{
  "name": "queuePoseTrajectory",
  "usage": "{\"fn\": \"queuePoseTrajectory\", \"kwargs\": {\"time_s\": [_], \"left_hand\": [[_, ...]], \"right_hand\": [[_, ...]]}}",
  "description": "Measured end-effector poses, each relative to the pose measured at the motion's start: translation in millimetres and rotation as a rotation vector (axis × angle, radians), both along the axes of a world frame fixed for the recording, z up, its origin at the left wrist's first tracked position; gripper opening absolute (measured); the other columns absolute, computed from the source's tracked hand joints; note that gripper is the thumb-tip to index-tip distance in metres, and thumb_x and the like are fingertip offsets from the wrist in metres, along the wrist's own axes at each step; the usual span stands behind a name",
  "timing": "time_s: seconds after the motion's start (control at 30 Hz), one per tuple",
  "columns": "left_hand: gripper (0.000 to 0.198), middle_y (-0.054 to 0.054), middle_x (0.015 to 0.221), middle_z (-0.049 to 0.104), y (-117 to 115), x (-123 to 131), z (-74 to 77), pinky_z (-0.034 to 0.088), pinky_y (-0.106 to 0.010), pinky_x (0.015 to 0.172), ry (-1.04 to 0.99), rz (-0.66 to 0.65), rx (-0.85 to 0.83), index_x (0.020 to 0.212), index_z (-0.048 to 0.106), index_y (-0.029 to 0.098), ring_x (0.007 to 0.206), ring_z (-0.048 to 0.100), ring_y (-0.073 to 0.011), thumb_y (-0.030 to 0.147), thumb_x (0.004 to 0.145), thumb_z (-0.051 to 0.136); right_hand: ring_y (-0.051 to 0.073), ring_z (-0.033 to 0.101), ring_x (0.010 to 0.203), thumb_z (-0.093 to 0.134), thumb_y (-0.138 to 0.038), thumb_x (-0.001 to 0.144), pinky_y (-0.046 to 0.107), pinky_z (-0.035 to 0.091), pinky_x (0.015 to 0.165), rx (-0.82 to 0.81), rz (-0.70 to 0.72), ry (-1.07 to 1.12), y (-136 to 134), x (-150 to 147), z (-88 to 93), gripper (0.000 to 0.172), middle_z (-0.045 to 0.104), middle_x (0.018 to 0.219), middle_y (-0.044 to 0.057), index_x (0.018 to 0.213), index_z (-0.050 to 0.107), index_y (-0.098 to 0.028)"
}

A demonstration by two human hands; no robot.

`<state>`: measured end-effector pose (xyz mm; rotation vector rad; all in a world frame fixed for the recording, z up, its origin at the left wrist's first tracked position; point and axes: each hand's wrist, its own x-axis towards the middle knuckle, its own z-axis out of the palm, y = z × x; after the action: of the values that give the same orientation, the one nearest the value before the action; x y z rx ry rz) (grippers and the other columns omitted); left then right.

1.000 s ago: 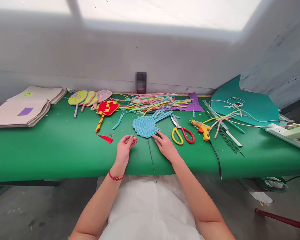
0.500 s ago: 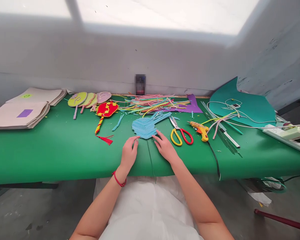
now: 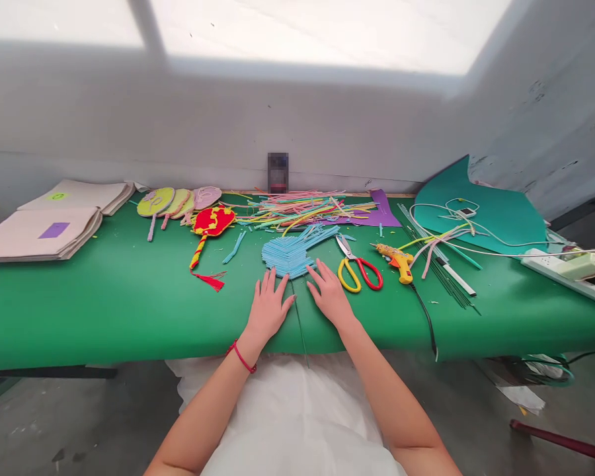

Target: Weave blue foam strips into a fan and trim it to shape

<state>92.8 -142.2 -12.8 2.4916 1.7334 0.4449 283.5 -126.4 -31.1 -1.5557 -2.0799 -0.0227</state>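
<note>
A flat light-blue woven piece made of strips (image 3: 288, 254) lies on the green table (image 3: 104, 297). My left hand (image 3: 269, 305) rests palm down just below it, fingers spread, fingertips at its lower edge. My right hand (image 3: 328, 291) lies flat beside it, fingers stretched toward the piece's lower right corner. A thin dark green wire (image 3: 300, 317) runs from under the blue piece between my hands to the table's front edge. Neither hand holds anything.
Yellow-and-red scissors (image 3: 357, 268) and a yellow glue gun (image 3: 396, 259) lie right of my hands. Coloured strips (image 3: 307, 206) are heaped behind. A red tasselled fan (image 3: 209, 225), pastel fans (image 3: 176, 197), open books (image 3: 49, 221), teal sheet (image 3: 480, 205) and power strip (image 3: 570, 268) surround.
My left hand turned from palm-up with curled fingers to palm-down, spread flat, and slid right toward the blue piece. My right hand stayed nearly in place.
</note>
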Motion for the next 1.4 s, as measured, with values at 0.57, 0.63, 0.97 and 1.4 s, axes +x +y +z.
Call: {"fn": "queuePoseTrajectory", "kwargs": {"time_s": [0.57, 0.63, 0.97, 1.4], "left_hand": [[0.053, -0.014, 0.154, 0.029, -1.3, 1.2, -2.3, 0.027, -0.053, 0.111, 0.027, 0.014, 0.036, 0.142, 0.042, 0.027, 0.141, 0.026, -0.0319, 0.048, 0.094, 0.035], [0.053, -0.013, 0.153, 0.03, -1.2, 1.2, -3.1, 0.027, -0.053, 0.111, 0.015, 0.023, 0.037, 0.142, 0.042, 0.028, 0.141, 0.026, -0.0324, 0.048, 0.094, 0.037], [0.052, -0.012, 0.153, 0.031, -0.8, 1.7, -5.5, 0.024, -0.054, 0.112, -0.007, 0.038, 0.018, 0.141, 0.044, 0.029, 0.141, 0.026, -0.0327, 0.049, 0.093, 0.038], [0.052, -0.011, 0.152, 0.034, -0.2, 1.4, -7.9, 0.025, -0.054, 0.111, 0.019, 0.045, 0.038, 0.141, 0.044, 0.03, 0.14, 0.028, -0.0328, 0.05, 0.093, 0.036]], "right_hand": [[0.028, 0.027, 0.142, 0.036, -0.04, 0.097, 0.05, 0.032, 0.11, -0.125, -0.011, -0.106, 1.4, -1.3, -2.5, 0.051, 0.029, 0.154, 0.008, 0.144, 0.039, -0.023], [0.028, 0.028, 0.141, 0.037, -0.041, 0.096, 0.05, 0.032, 0.11, -0.112, -0.006, -0.1, 1.0, -0.9, -3.4, 0.05, 0.028, 0.154, 0.008, 0.144, 0.04, -0.024], [0.029, 0.027, 0.141, 0.037, -0.044, 0.096, 0.051, 0.031, 0.11, -0.105, 0.001, -0.116, 0.4, -0.3, -5.9, 0.049, 0.026, 0.155, 0.006, 0.143, 0.04, -0.031], [0.029, 0.023, 0.143, 0.04, -0.038, 0.096, 0.052, 0.033, 0.11, -0.105, 0.026, -0.026, 0.8, 2.7, -3.3, 0.05, 0.023, 0.156, 0.009, 0.145, 0.038, -0.027]]}}
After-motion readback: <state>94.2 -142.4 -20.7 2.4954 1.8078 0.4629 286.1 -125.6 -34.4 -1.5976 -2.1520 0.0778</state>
